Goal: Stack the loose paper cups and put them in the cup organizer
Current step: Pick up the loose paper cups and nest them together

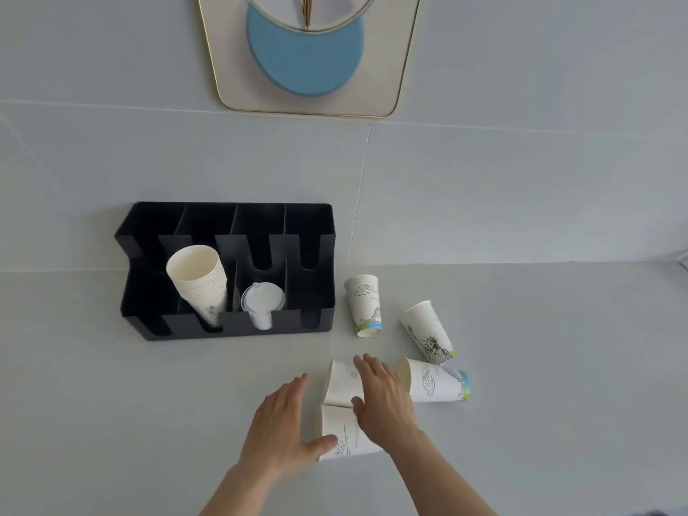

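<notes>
Two white printed paper cups lie on their sides on the grey counter near me. My right hand [385,398] wraps the farther cup [340,383], fingers over its top and thumb against its near side. The nearer cup [348,439] lies just below it. My left hand [281,418] is spread beside that cup, with only the thumb touching its rim end. A third cup [437,383] lies on its side to the right. Two more cups [364,305] [428,331] are farther back. The black cup organizer [324,232] stands at the back left with a cup stack [197,277] in its second slot.
Clear plastic lids [262,301] fill the organizer's third slot; its first and fourth slots hold nothing visible. The organizer backs onto a grey tiled wall, where a framed round decoration [305,57] hangs. The counter's right end meets a corner at the far right.
</notes>
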Available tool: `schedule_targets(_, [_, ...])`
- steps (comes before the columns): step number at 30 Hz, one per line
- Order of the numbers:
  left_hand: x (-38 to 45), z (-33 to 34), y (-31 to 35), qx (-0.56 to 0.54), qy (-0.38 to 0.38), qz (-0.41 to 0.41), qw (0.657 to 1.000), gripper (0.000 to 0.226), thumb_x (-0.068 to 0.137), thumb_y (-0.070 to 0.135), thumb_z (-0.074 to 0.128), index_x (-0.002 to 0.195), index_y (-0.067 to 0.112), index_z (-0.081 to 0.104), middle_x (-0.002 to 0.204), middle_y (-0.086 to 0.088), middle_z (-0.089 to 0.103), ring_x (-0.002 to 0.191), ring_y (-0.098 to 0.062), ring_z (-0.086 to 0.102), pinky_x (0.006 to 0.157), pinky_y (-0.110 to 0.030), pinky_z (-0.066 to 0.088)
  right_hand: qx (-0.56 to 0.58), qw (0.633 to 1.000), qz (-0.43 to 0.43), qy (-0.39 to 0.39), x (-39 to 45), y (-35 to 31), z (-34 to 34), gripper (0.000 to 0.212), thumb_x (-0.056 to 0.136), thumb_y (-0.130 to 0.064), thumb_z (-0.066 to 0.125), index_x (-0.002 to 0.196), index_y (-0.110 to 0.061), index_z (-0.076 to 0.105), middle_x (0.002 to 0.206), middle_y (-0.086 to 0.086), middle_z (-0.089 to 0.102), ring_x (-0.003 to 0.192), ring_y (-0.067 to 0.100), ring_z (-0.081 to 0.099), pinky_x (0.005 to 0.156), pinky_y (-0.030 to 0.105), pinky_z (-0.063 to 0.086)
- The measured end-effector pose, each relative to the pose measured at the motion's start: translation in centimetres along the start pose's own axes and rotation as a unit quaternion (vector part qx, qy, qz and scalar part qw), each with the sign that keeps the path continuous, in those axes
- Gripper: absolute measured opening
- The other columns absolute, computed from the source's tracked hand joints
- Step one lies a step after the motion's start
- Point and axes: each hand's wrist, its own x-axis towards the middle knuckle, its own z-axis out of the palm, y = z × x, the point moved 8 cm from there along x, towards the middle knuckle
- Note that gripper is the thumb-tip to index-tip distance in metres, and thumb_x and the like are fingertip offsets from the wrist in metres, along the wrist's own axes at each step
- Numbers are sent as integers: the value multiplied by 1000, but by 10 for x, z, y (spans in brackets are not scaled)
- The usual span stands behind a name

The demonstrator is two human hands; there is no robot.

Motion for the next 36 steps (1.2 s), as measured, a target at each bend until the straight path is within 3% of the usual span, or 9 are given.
schedule_targets(5, [9, 24, 7, 1, -52, -46, 998, 126, 59, 76, 62, 158, 22, 6, 161, 3, 26, 149, -20, 20, 121, -36, 20, 8, 998, -49, -46, 19, 9, 15, 81, 89, -24, 70, 156, -18, 24, 163, 1, 29, 151, 23, 25, 121, 33, 24])
schedule_targets(10, [9, 33, 14, -31, -52, -65, 996, 105, 54, 64, 71, 144, 27, 31, 132, 15, 54, 126, -15, 48, 105, -28, 36, 20, 993, -69, -94, 28, 16, 29, 86, 89, -25, 71, 158, -20, 21, 156, 1, 39, 146, 25, 34, 118, 34, 28])
schedule_targets(12, [6, 33, 11, -54, -54, -80, 994, 100, 53, 64, 72, 139, 28, 34, 125, 14, 54, 120, -15, 50, 100, -27, 39, 27, 992, -66, -100, 31, 19, 33, 85, 89, -27, 71, 157, -21, 21, 149, 1, 45, 138, 25, 43, 113, 35, 34])
schedule_targets(16, [-1, 17, 2, -127, -30, -93, 987, 96, 56, 59, 75, 138, 34, 34, 133, 16, 43, 122, -10, 51, 98, -28, 46, 39, 992, -54, -107, 35, 23, 34, 85, 90, -33, 68, 158, -23, 18, 139, 2, 46, 123, 27, 52, 100, 36, 43])
schedule_targets(21, [-3, -28, -11, -161, 54, -73, 983, 93, 66, 46, 76, 147, 37, 30, 138, 22, 29, 122, -2, 45, 92, -23, 43, 136, 990, -20, -26, 42, 22, 15, 96, 80, -35, 74, 157, -22, 19, 133, 1, 44, 117, 25, 55, 81, 40, 53])
schedule_targets(26, [3, -56, -17, -79, 107, -23, 991, 103, 68, 50, 76, 153, 34, 20, 145, 19, 25, 130, -8, 43, 100, -31, 47, 226, 970, -12, 86, 39, 4, -28, 93, 71, -33, 83, 149, -18, 35, 130, 1, 44, 104, 22, 57, 76, 34, 52])
schedule_targets(30, [3, -56, -17, -47, 123, 5, 991, 107, 66, 52, 75, 154, 33, 16, 147, 15, 25, 132, -11, 40, 104, -31, 45, 291, 947, -18, 132, 27, -20, -58, 83, 68, -32, 86, 137, -26, 41, 119, -10, 42, 96, 13, 55, 79, 29, 50])
schedule_targets(36, [8, -56, -22, -86, 132, 58, 986, 109, 64, 51, 77, 151, 33, 15, 142, 15, 32, 130, -11, 39, 100, -28, 46, 362, 920, -48, 143, 4, -67, -77, 80, 70, -20, 87, 133, -35, 40, 127, -25, 53, 121, 6, 54, 96, 20, 50])
